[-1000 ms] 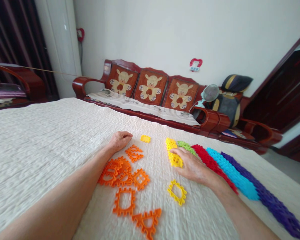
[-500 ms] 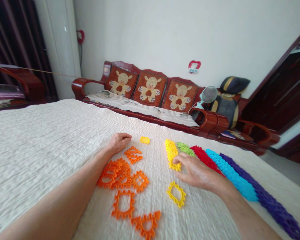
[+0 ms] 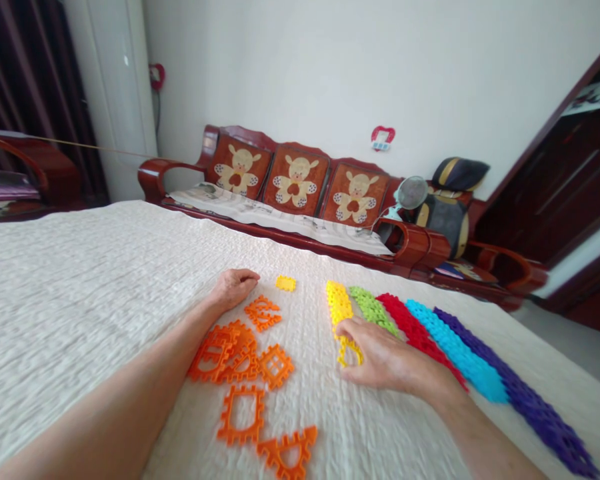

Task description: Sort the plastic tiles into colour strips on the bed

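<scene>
My right hand has its thumb and fingers closed around a yellow notched frame piece. That piece sits at the near end of a row of yellow interlocking pieces. Resting on the white quilted cover, my left hand is loosely closed, nothing visible in it. A small yellow piece lies just right of it. Nearer are several orange notched pieces: an overlapping pile, a window-shaped one, a frame and a triangular one.
Right of the yellow row run a green row, a red row, a light blue row and a purple row. Beyond the cover stands a wooden sofa with bear cushions, and a small fan.
My right hand has moved nearer and taken hold of the loose yellow frame, bringing it up to the end of the yellow row. My left hand has stayed put; the view shifted slightly.
</scene>
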Tool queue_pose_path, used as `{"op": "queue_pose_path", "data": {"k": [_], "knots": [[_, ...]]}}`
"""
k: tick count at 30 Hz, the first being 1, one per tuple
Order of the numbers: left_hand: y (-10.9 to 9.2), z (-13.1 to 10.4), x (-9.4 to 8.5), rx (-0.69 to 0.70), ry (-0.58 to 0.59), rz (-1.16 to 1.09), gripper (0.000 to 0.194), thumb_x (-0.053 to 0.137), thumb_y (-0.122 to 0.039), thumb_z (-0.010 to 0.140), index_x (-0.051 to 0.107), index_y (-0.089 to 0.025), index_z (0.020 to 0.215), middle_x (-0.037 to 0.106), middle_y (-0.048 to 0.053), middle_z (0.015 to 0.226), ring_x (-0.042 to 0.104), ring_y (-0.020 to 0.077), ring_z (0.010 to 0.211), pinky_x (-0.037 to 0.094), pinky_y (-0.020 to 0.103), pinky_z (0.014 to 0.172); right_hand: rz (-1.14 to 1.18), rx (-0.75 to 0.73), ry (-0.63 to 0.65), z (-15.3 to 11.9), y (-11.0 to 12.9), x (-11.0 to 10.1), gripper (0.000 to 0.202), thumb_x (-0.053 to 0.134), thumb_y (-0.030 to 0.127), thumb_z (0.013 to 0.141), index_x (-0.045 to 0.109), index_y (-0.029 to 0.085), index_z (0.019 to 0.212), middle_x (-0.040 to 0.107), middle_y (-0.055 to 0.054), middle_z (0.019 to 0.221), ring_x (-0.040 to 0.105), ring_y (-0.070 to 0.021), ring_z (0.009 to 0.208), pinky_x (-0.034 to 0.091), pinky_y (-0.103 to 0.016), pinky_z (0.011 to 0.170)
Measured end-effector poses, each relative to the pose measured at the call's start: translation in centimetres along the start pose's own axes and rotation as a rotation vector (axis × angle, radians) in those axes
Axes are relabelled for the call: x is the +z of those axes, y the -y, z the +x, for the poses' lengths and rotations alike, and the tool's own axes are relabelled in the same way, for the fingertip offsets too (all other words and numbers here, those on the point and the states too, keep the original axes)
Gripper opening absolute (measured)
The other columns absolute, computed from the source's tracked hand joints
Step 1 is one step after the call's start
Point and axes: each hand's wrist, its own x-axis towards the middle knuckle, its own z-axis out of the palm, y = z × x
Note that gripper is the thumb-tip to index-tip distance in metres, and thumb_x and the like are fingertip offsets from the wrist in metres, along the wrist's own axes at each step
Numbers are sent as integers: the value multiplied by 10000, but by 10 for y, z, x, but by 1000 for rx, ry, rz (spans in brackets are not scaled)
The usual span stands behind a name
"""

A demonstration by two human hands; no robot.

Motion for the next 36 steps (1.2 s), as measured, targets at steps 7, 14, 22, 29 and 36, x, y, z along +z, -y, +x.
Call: {"op": "queue_pose_path", "data": {"k": [7,14,22,29,36], "knots": [[-14,-6,-7,-26,23,42,312,485,-303,732,707,-190,919,709,15,835,628,169,798,452,236,737,-25,-36,-94,12,-18,-1,326,617,207,633,573,193,956,574,-44,955,551,-190,887,395,-295,760],[-12,-5,-6,-21,14,45,306,487,-313,728,710,-206,907,709,5,812,629,169,790,458,238,732,-23,-72,-182,16,-18,4,344,584,188,669,573,192,1013,546,-60,983,543,-196,905,405,-315,795],[-9,-5,-5,-4,11,18,304,495,-317,726,711,-193,899,710,18,825,631,177,794,463,243,735,265,-238,-96,14,19,3,340,599,165,673,519,221,999,577,-17,1020,537,-154,948,407,-274,846],[-4,-3,-2,-27,10,-5,301,498,-332,729,702,-205,910,702,0,806,624,172,788,463,240,722,137,-212,3,8,12,9,289,614,167,625,504,211,889,560,-20,946,533,-169,877,400,-284,784],[-9,-5,-5,-40,26,-2,319,489,-330,726,700,-189,919,702,9,808,623,179,796,457,249,730,118,-276,11,10,11,17,265,511,78,622,496,206,853,528,-8,916,517,-140,847,386,-249,742]]}}
